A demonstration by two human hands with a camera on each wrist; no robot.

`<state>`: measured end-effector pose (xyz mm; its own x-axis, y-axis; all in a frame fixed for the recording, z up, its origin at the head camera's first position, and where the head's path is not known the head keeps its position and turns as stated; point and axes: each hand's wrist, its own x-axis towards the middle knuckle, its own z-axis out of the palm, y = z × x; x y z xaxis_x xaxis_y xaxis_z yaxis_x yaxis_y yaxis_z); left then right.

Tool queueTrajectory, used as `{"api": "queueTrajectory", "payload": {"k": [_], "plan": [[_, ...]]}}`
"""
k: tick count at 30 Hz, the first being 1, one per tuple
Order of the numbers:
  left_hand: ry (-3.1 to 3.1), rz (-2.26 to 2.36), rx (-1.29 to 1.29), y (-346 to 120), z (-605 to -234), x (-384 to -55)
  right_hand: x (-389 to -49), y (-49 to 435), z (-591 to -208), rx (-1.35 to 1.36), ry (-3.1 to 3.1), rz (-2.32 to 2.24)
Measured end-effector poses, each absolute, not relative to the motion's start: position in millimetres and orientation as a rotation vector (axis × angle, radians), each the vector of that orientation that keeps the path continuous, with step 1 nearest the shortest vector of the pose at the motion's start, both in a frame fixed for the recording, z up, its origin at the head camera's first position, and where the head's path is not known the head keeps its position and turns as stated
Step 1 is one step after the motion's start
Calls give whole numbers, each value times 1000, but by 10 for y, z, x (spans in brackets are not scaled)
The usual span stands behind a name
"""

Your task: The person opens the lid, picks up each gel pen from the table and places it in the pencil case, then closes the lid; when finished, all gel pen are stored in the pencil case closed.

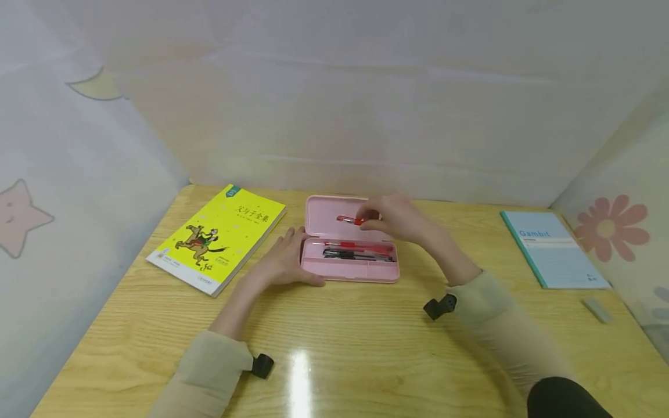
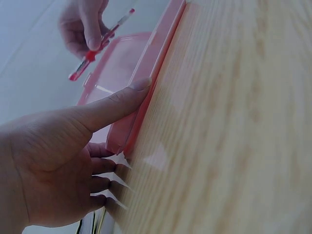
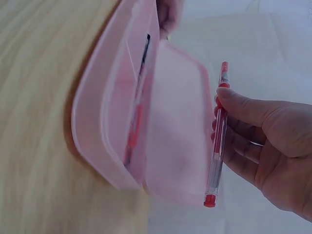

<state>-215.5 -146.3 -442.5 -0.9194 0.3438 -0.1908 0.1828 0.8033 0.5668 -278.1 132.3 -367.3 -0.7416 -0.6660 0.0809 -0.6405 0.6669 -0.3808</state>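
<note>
A pink pencil case (image 1: 334, 269) lies on the table with its lid (image 1: 326, 216) folded back. In its rear compartment are a red pen (image 1: 342, 244) and a black pen (image 1: 347, 254). My left hand (image 1: 282, 260) holds the case at its left end, the thumb along the front wall and the fingers round the side. Above the lid, my right hand (image 3: 278, 146) pinches a red gel pen (image 3: 217, 146) between thumb and fingers. The pen is tilted, with both its ends showing in the right wrist view.
A yellow book (image 1: 219, 232) lies to the left of the case, close to my left hand. Far to the right are a light blue notebook (image 1: 554, 255) and a small grey eraser (image 1: 597, 310). A white sheet wall (image 1: 366, 116) rises behind the table.
</note>
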Motion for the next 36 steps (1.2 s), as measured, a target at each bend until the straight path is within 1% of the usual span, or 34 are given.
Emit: {"api": "queueTrajectory", "payload": {"k": [9, 16, 21, 24, 28, 32, 36], "plan": [[2705, 790, 407, -1407, -4436, -2175, -2724, 1032, -3969, -1143, 2776, -440], [2698, 798, 406, -1404, -4438, -2172, -2657, 988, -4124, -1109, 2781, -357], [2697, 811, 400, -1411, -4441, -2165, -2642, 1014, -4138, -1120, 2792, -382], [2698, 817, 401, -1405, -4445, -2160, -2660, 1109, -4059, -1130, 2855, -448], [2702, 827, 418, -1399, -4452, -2158, -2745, 1346, -3838, -1029, 2986, -705], [2704, 831, 433, -1398, -4450, -2155, -2897, 1639, -3659, -834, 3071, -1039], [2703, 826, 421, -1411, -4462, -2158, -3066, 1890, -3640, -613, 3020, -1232]]}}
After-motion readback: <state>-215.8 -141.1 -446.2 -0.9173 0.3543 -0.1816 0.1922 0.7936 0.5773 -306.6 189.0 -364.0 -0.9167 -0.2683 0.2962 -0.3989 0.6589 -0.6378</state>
